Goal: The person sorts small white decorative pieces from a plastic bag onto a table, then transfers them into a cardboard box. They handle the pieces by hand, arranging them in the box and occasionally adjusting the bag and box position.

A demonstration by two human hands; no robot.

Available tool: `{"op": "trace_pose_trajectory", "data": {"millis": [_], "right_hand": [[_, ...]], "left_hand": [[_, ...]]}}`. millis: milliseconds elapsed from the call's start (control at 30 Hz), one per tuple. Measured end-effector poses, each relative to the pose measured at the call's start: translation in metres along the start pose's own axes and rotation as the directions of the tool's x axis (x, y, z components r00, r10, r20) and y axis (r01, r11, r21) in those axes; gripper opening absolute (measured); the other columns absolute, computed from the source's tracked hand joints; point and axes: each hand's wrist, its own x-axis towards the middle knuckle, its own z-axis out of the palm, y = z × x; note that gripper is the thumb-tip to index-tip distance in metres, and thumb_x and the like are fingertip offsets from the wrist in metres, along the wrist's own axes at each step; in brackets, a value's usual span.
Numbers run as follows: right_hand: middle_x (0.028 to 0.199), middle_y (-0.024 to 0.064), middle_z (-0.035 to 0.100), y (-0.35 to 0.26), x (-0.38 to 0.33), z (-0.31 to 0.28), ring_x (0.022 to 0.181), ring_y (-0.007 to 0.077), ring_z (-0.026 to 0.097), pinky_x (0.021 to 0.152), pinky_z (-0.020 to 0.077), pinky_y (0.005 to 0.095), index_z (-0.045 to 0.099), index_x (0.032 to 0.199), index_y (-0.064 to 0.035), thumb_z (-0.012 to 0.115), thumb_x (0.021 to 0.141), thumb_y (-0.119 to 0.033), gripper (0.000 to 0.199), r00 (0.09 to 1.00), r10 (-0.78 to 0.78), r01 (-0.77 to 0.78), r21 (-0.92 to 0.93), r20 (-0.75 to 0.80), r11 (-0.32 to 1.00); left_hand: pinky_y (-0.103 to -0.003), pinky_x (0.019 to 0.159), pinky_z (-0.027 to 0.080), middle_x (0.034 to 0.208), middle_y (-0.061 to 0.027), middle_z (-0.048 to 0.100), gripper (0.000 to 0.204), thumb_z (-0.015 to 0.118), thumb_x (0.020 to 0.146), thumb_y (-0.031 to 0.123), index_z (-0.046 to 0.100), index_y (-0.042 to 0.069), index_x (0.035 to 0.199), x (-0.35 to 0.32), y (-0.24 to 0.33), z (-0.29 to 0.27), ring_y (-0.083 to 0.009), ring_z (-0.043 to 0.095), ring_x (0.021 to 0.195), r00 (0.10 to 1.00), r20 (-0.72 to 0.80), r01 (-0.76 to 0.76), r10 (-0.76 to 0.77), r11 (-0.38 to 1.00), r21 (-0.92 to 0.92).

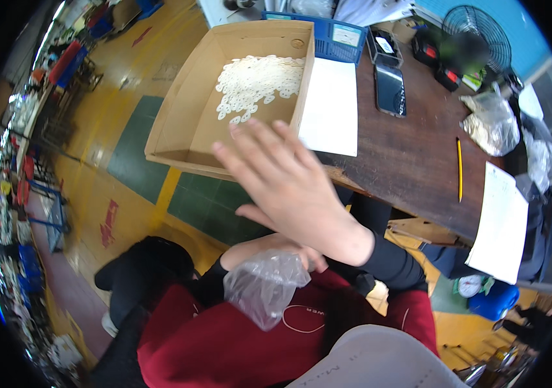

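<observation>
The right hand [289, 187] is raised flat with its fingers spread and nothing in it, at the near rim of a cardboard box [185, 123] whose pile of small white pieces [256, 84] lies toward twelve o'clock from the palm. At six o'clock from it, the left hand [289, 249] is closed on a clear plastic bag [264, 288] held against the person's red top. A white sheet [332, 107] lies on the dark wooden surface [412, 155] at the box's three o'clock side.
</observation>
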Motion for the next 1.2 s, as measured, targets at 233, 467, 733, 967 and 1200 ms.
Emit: {"op": "trace_pose_trajectory", "data": {"millis": [233,467,733,967,1200], "right_hand": [[0.067,-0.0050,0.055,0.010,-0.008,0.013,0.076,0.0131,0.061,0.084,0.0439,0.0293,0.065,0.094,-0.0125,0.063,0.078,-0.011,0.016,0.975,-0.002,0.019,-0.076,0.222,0.997],[0.082,-0.0020,0.070,0.049,-0.079,-0.130,0.093,0.0194,0.062,0.107,0.0382,0.0463,0.077,0.092,-0.0142,0.079,0.079,-0.024,0.017,0.955,0.044,-0.109,0.208,0.293,0.972],[0.088,-0.0009,0.074,0.022,-0.159,-0.290,0.100,0.0207,0.058,0.084,0.0524,0.0334,0.079,0.094,-0.0076,0.082,0.075,-0.009,0.019,0.883,0.143,-0.303,0.311,0.448,0.901],[0.086,-0.0017,0.073,-0.032,-0.189,-0.330,0.099,0.0188,0.058,0.078,0.0529,0.0325,0.080,0.096,-0.0095,0.081,0.077,-0.009,0.018,0.797,0.286,-0.418,0.145,0.533,0.897],[0.097,0.0081,0.074,-0.039,-0.218,-0.363,0.113,0.0306,0.061,0.096,0.0522,0.0416,0.079,0.087,-0.0081,0.078,0.071,0.002,0.019,0.764,0.240,-0.351,0.074,0.598,0.934]], "left_hand": [[-0.039,0.077,0.057,0.086,-0.0035,0.071,0.001,0.069,0.090,0.011,0.070,0.009,0.091,-0.097,0.098,-0.092,-0.0176,0.066,0.075,0.797,0.198,-0.597,0.571,0.794,0.114],[-0.026,0.073,0.050,0.103,-0.0079,0.070,0.039,0.063,0.100,0.035,0.065,0.009,0.130,-0.232,0.137,-0.144,-0.0127,0.062,0.078,0.485,-0.582,-0.517,0.653,0.751,0.411],[-0.023,0.065,0.043,0.120,-0.0100,0.068,0.056,0.044,0.106,0.049,0.059,0.007,0.139,-0.050,0.011,-0.175,-0.0088,0.050,0.070,0.488,-0.868,0.199,0.088,0.957,0.209],[-0.020,0.059,0.038,0.130,-0.0101,0.068,0.066,0.037,0.109,0.056,0.054,0.004,0.147,0.028,0.021,-0.123,-0.0060,0.050,0.072,0.817,-0.496,0.380,-0.294,0.922,0.079],[-0.035,0.097,0.050,0.121,-0.0137,0.070,0.051,0.081,0.088,0.013,0.060,-0.008,0.130,0.054,0.039,-0.055,-0.0204,0.065,0.110,0.900,-0.414,0.301,-0.137,0.883,0.361]]}}
